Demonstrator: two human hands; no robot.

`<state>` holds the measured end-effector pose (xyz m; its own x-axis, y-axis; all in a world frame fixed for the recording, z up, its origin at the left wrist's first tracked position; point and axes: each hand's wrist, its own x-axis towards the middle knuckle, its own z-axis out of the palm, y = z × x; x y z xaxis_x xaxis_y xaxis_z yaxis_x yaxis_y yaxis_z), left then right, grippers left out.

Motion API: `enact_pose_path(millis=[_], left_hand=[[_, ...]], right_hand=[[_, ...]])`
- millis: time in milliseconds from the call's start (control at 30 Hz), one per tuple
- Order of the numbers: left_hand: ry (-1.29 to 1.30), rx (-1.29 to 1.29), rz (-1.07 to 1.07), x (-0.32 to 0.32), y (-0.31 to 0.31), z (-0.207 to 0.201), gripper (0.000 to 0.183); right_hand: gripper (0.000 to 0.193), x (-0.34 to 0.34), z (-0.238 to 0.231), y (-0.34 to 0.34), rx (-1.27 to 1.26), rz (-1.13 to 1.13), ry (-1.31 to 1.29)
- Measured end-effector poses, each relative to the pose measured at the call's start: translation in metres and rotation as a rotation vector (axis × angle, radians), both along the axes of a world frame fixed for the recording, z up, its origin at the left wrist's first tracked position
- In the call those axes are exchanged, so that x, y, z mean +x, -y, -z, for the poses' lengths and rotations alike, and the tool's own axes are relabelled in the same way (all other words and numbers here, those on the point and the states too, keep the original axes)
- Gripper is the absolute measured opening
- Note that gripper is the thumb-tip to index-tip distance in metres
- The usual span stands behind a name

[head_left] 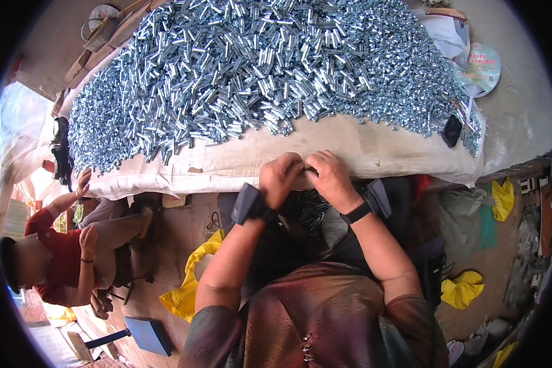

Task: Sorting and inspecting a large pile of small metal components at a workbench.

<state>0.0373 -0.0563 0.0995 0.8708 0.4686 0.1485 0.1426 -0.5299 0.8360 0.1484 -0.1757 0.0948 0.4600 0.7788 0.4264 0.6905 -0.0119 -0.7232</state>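
Note:
My left hand point(279, 179) and my right hand point(332, 179) meet at the near edge of a table covered with pale woven cloth point(242, 161). Both have their fingers curled in and pinched, fingertips almost touching. Whatever sits between the fingers is too small or hidden to make out. Beyond them spreads a wide heap of shiny silver metal pieces point(245, 67): longer tube-like ones in the middle, shorter ones toward both sides. A black strap with a box-shaped device is on each wrist.
At left sits a person in a red top point(61, 257), one hand at the heap's edge. A round fan point(477, 70) and a black object point(451, 131) lie at the right. Yellow bags point(463, 289) and a blue stool point(148, 336) are on the floor; a basket point(99, 35) stands far left.

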Motion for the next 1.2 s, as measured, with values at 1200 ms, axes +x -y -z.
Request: enact_pose_path(millis=[1200], left_hand=[[-0.338, 0.817, 0.128, 0.044, -0.092, -0.021, 0.009]], right_hand=[[0.019, 0.033, 0.008, -0.004, 0.108, 0.256, -0.128]])
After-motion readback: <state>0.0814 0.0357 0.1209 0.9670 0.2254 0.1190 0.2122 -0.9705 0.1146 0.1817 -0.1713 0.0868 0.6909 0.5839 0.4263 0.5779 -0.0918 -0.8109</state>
